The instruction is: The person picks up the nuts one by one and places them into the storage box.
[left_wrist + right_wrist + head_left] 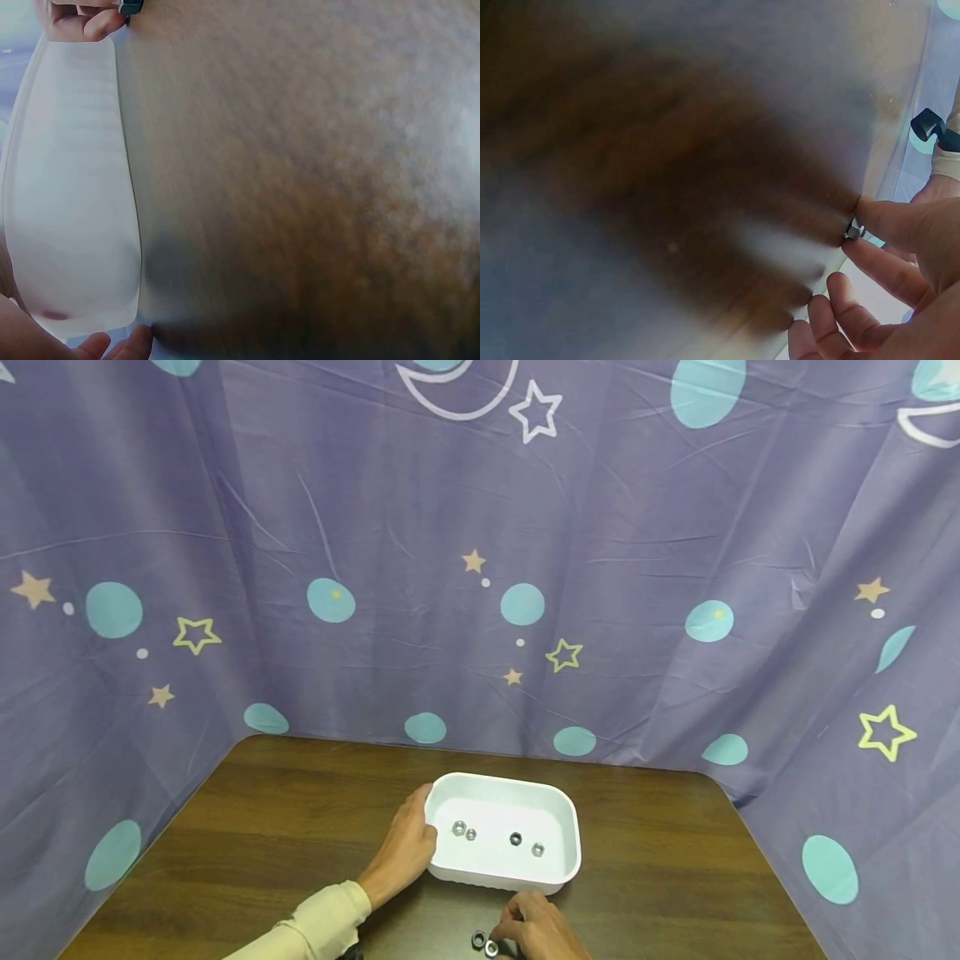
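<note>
My left hand (402, 848) rests against the outside of the left end of a white tray (506, 877). Its fingertips (141, 339) touch the end wall low down in the left wrist view. Just in front of the tray, my right hand (542, 928) reaches down to the table, thumb and index finger pinching a silver hex nut (855, 229). In the head view that silver nut (491, 948) shows at the fingertips, beside a black nut (478, 940). Inside the tray lie silver nuts (459, 828) and a black nut (516, 839), spread apart.
The brown wooden table (660, 860) extends on both sides of the tray. A purple curtain (420, 560) printed with stars and ovals hangs behind the table and along its sides. A dark strap piece (928, 126) sits at the left wrist.
</note>
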